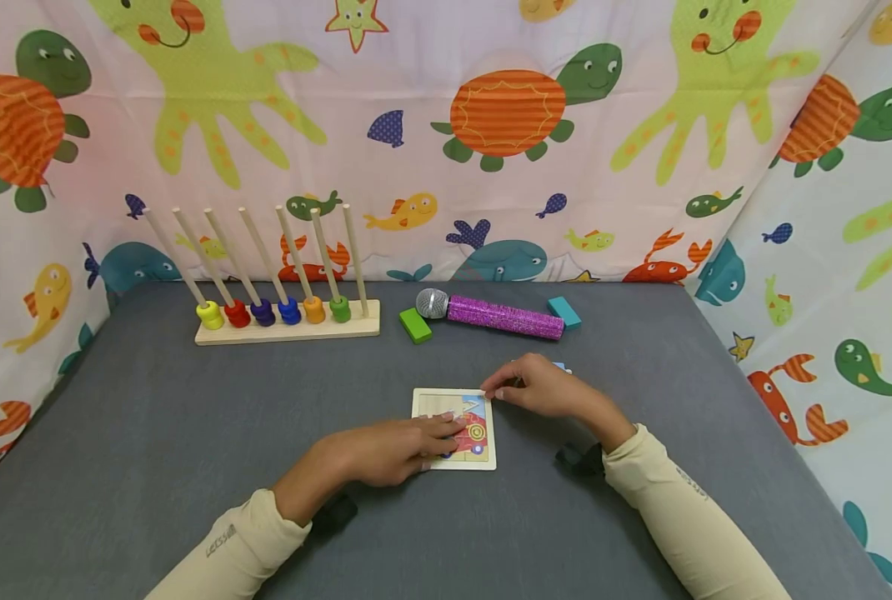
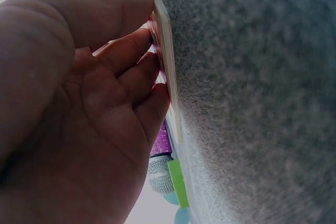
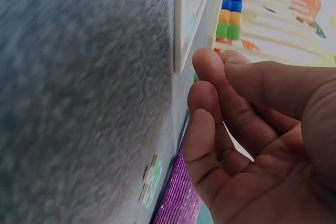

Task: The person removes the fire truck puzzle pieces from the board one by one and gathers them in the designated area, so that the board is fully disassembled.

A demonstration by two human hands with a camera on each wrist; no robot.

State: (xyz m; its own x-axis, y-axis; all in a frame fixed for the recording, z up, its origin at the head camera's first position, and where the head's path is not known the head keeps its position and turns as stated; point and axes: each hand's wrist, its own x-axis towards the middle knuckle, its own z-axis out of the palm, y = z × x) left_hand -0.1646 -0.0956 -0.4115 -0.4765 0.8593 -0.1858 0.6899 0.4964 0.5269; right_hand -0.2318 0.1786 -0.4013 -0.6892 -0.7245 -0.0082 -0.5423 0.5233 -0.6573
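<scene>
While the left hand [image 1: 389, 450] presses flat fingers on the puzzle board [image 1: 453, 429], the right hand [image 1: 543, 387] pinches at its corner

The far backdrop cloth [image 1: 431, 92] is white, printed with orange-shelled green turtles, lime octopuses, yellow fish and blue whales, while the table cover [image 1: 153, 433] is plain grey. On the pale wooden peg rack [image 1: 288, 329] at far left sit yellow, red, purple, blue, orange and green beads; right of it lie a green block [image 1: 415, 325], a glittery purple microphone [image 1: 502, 317] with a silver head, and a teal block [image 1: 563, 312]. The near puzzle board [image 1: 455, 429] is pale wood with a red, blue and yellow picture, and both sleeves [image 1: 679, 508] are cream.
</scene>
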